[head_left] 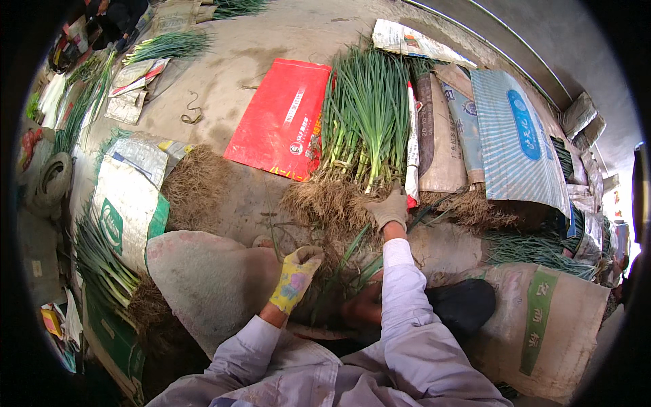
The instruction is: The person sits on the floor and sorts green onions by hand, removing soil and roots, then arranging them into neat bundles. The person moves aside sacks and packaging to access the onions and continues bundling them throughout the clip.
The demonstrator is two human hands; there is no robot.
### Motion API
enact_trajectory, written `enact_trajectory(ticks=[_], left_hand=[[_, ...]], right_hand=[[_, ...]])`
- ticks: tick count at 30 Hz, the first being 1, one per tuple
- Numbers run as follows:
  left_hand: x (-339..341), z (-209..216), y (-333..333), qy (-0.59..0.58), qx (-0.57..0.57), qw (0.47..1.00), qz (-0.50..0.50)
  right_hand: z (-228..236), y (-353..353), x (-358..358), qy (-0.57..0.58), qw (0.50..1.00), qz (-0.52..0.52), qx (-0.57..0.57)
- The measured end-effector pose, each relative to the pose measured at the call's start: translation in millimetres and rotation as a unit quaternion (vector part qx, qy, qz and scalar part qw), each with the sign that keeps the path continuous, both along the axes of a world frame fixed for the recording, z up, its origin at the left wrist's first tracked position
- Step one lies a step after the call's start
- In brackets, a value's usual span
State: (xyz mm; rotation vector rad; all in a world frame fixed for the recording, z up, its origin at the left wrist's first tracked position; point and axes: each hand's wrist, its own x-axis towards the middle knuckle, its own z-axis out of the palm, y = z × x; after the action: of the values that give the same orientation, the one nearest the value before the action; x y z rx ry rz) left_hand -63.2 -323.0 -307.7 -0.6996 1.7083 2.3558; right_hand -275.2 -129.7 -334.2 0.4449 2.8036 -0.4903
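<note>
A thick bundle of green onions (369, 102) lies on a sack in front of me, leaves pointing away and bushy brown roots (325, 203) toward me. At the root end, my right hand (390, 207), in a pale grey glove, is closed around the base of some stalks; its fingertips are partly hidden among them. My left hand (298, 275) wears a yellow glove with a flower pattern. It hovers lower left of the roots, fingers curled in, and whatever they may hold is hidden. Loose green leaves (352, 251) lie between my two hands.
A red sack (285, 115) lies left of the bundle. Sacks, including a blue-and-white striped one (519, 136), cover more onions on the right. Covered bundles (129, 197) sit at left. A grey cloth (210, 278) lies near my left arm. Another person (115, 20) is at the far left.
</note>
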Motion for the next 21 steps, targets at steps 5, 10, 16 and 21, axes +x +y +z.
enact_trajectory(ticks=[5,10,16,21], left_hand=[[3,-3,-1,-0.011,0.002,1.000,-0.013],[3,-6,-2,-0.021,-0.019,0.999,-0.042],[0,-12,1,-0.028,-0.016,0.999,-0.039],[-3,-8,6,-0.006,0.019,0.999,0.035]], right_hand=[[5,-31,-8,-0.063,0.998,-0.003,-0.024],[-17,-24,-31,-0.063,0.998,0.010,-0.011],[-12,10,-45,0.031,0.985,0.030,-0.169],[66,13,-19,0.104,0.955,-0.008,-0.279]])
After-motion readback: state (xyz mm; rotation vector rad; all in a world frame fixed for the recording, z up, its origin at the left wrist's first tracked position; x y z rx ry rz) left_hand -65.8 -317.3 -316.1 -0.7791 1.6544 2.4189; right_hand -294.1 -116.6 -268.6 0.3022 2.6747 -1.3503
